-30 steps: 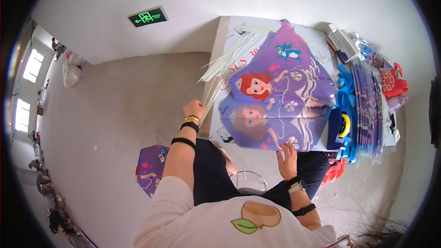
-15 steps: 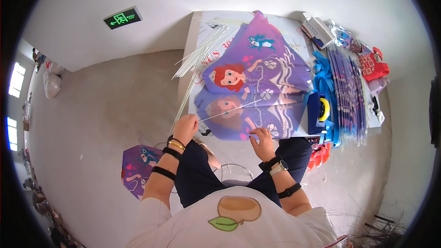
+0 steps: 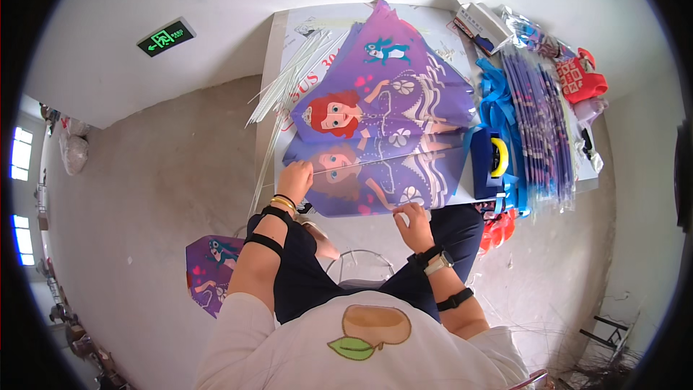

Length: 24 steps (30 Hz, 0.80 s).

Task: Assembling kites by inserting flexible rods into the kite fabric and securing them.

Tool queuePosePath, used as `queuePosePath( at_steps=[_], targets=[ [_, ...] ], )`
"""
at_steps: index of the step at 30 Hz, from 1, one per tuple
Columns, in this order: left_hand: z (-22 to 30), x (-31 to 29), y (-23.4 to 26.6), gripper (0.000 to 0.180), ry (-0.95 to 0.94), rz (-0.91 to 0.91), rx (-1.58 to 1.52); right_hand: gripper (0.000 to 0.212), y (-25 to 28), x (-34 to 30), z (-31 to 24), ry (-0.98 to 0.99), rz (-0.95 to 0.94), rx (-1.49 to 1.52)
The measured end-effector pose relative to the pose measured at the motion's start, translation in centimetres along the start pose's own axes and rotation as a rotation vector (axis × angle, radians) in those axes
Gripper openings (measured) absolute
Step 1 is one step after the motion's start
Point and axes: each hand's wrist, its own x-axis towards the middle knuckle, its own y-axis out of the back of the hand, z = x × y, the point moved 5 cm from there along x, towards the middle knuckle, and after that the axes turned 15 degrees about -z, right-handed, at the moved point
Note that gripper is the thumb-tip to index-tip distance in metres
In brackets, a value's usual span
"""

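Observation:
A stack of purple printed kite sails [image 3: 390, 101] with a cartoon princess lies spread on the table before me. The top sail is folded over at its near side and looks partly see-through. My left hand [image 3: 297, 179] is closed at the sail's left corner, pinching a thin white rod [image 3: 339, 167] that slants up to the right across the sail. At the near edge of the sail, my right hand [image 3: 413, 226] has its thumb and fingertips brought together on the fabric's rim. Its palm side is partly hidden.
Loose white rods [image 3: 289, 76] lie at the table's left. On the right are blue ribbon [image 3: 497, 97], a yellow tape roll [image 3: 499, 157], bundled purple packets [image 3: 538, 126], an opened box [image 3: 482, 27] and a red bag [image 3: 581, 78]. Another purple kite piece [image 3: 213, 271] is low at left.
The left hand and the rod's near end have shifted up slightly along the sail's left side. The right hand stays at the near edge. The whole view has shifted a little.

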Motion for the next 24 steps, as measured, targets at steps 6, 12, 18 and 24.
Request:
queuePosePath(
  at_steps=[6,12,18,24],
  targets=[
    [0.9,0.4,0.2,0.011,0.0,0.027,0.056,0.014,2.5,5.5,-0.6,0.083,0.091,-0.032],
    [2.7,1.7,0.1,0.009,-0.012,0.011,0.109,0.014,3.7,8.1,-0.6,0.049,0.113,-0.011],
    [3.6,2.2,-0.4,0.015,-0.011,-0.041,0.127,0.017,4.3,10.8,0.6,0.079,0.156,-0.167],
    [6.4,-1.0,-0.1,0.04,-0.04,0.018,-0.051,0.022,3.7,13.9,1.3,0.057,0.068,-0.363]
  ],
)
